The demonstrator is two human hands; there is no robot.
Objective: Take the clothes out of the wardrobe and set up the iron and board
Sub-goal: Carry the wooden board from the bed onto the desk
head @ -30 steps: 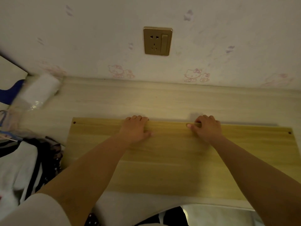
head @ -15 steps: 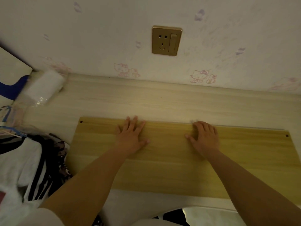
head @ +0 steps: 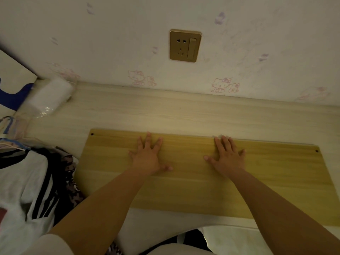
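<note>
Item: yellow wooden board (head: 211,181), being laid flat on a pale wood-grain surface (head: 165,111), long edge parallel to the wall (head: 110,34). A small hole is being shown at each far corner.

Hands: left hand (head: 147,157) and right hand (head: 226,157) are being pressed flat on the board's far half, palms down, fingers spread; nothing is being gripped by either.

Clothes: a heap (head: 27,190) is being kept at the left, just beside the board's left end — white garment w/ black stripes on top, dark patterned fabric under it. Hangers (head: 11,129) are being seen at the heap's far side, blurred.

Nearby: white roll in clear wrap (head: 49,96), lying against the wall at far left. Gold socket w/ switch (head: 185,45) is being seen on the wall above the board. Wall is being decorated w/ pink cartoon-cat prints.

Iron: not in view.
</note>
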